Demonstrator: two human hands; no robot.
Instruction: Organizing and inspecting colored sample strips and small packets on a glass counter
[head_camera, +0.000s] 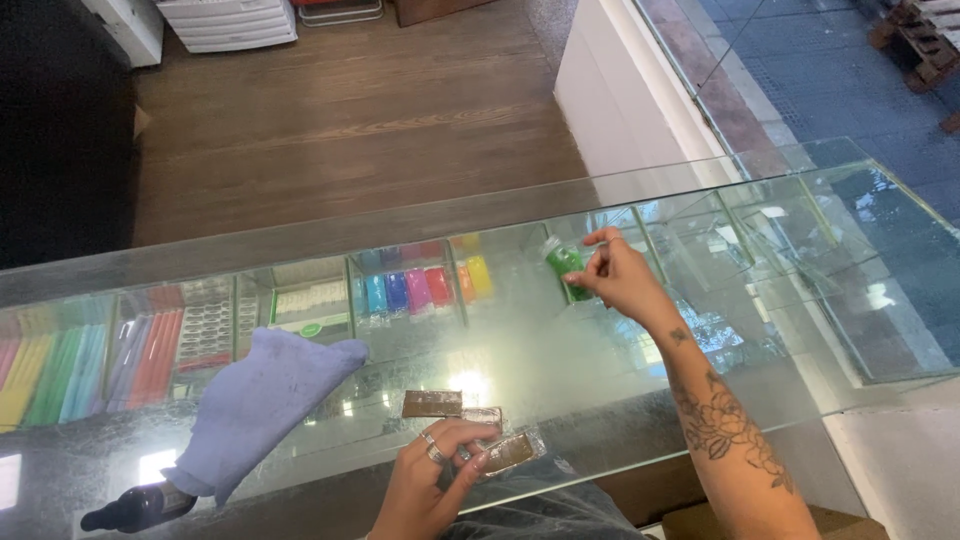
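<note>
Hands split: right hand (622, 277) pinched a small green bottle (564, 266) over the glass surface (560, 350), left hand (432, 480) gripped a wrapped brown bar (508, 452) at its near edge — either could've slipped and dropped.

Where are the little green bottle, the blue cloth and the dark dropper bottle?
green bottle (564, 268): head view, on its green body, held by the right hand (622, 277).
blue cloth (262, 400): head view, middle of the cloth.
dark dropper bottle (140, 509): head view, on its body.

Glossy glass counter (600, 360), soft matt blue cloth (265, 400), shiny plastic-wrapped brown packet (508, 452), matt wooden floor (340, 110).
</note>
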